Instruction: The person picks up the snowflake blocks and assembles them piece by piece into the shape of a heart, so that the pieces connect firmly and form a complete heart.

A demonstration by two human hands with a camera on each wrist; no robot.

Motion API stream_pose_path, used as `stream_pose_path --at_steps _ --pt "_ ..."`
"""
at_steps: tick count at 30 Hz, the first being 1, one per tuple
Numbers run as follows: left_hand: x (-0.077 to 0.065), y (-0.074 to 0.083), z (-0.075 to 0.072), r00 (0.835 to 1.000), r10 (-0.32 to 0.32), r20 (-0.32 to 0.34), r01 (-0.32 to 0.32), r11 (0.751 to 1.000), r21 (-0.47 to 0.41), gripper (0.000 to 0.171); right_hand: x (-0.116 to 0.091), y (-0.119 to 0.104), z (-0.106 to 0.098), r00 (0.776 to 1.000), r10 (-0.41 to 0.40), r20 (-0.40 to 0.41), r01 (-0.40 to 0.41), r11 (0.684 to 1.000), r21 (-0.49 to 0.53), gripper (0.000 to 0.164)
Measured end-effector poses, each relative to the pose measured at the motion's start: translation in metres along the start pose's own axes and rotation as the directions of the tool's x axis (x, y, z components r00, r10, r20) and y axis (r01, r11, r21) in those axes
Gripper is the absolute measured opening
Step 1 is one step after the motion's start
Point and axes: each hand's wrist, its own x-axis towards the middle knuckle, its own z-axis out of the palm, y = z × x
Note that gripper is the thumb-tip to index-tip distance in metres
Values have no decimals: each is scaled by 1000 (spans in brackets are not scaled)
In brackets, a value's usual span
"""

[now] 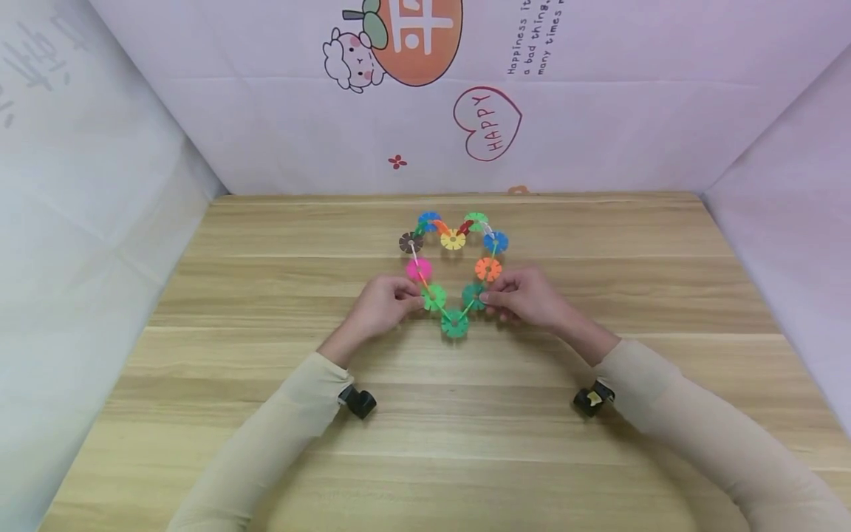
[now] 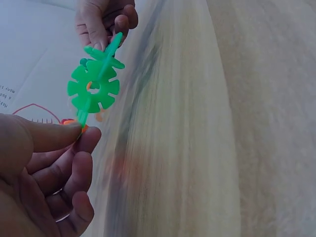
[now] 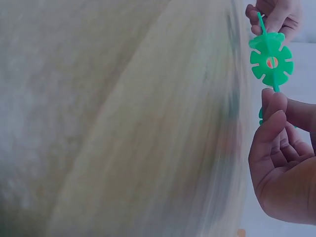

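A heart made of interlocking slotted plastic discs [image 1: 488, 275] shows in the head view, over the middle of the table. Its colours include blue, orange, pink, yellow, brown and several greens. My left hand [image 1: 385, 304] pinches the lower left side between thumb and fingers, at a light green disc [image 1: 435, 299]. On the lower right side, my right hand [image 1: 528, 298] pinches a dark green disc [image 1: 473, 298]. The green disc at the heart's bottom tip [image 1: 455, 331] lies between the hands. Both wrist views show this green disc [image 2: 76, 89] edge-joined to others, while fingers hide much of the heart.
A wood-grain table [image 1: 439, 451] lies under the hands. White cloth [image 1: 598, 133] with printed cartoons and lettering rises behind the table's far edge, and more white cloth hangs at both sides. Small black wrist cameras [image 1: 359, 403] sit at the beige sleeves [image 1: 286, 414].
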Motion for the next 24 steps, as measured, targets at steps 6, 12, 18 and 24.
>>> stream_pose_path --at_steps 6,12,18,24 --pt "5 1 2 1000 -1 11 0 994 109 18 5 3 0 999 38 23 -37 998 -55 16" --pt "6 0 6 1000 -8 25 4 987 160 15 8 7 0 997 67 42 -63 993 -97 16" --pt "5 -1 7 1000 -18 25 14 986 167 16 9 10 1 996 75 46 -70 992 -102 16" --pt "4 -3 6 999 -22 24 18 987 159 18 9 10 1 995 77 56 -70 991 -114 18"
